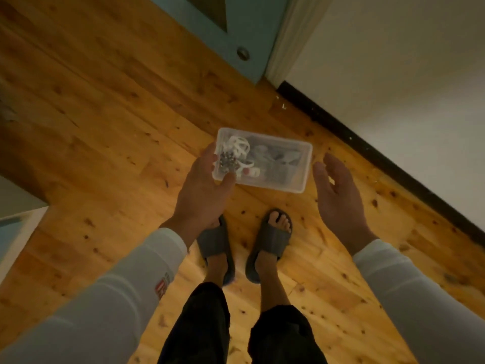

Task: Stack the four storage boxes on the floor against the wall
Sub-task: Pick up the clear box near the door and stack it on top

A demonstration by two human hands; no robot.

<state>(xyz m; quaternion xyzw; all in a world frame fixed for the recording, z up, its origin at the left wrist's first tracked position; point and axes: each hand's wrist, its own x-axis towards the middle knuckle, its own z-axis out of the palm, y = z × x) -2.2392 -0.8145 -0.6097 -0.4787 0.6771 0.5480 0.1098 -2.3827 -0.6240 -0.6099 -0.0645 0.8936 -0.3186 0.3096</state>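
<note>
the left hand (pixel 202 185) grips a clear plastic storage box (pixel 273 164) by its short end. its thumb is curled over the box's near corner and its fingers are wrapped round the far side. the box stretches away to the right of that hand, held roughly level over the wooden floor (pixel 105 127).

through its clear top show white cords (pixel 237 145) and a cluster of small metal pieces (pixel 228 161), both at the end nearest the left hand's fingers. farther from that hand lie grey things too blurred to name.

the right hand (pixel 338 195) hovers just beside the box's other short end. its palm is turned toward the box, its fingers are straight and a little spread, and it holds nothing. a narrow gap shows between its fingertips and the box.

beyond the right hand, past a strip of floor, a dark skirting board (pixel 367 143) runs along the foot of a pale wall (pixel 406 74). ahead of both hands stands a blue-green door (pixel 244 30). below the hands, two feet in grey slippers (pixel 270 240) stand on the floor. white sleeves (pixel 147 271) cover both forearms.
</note>
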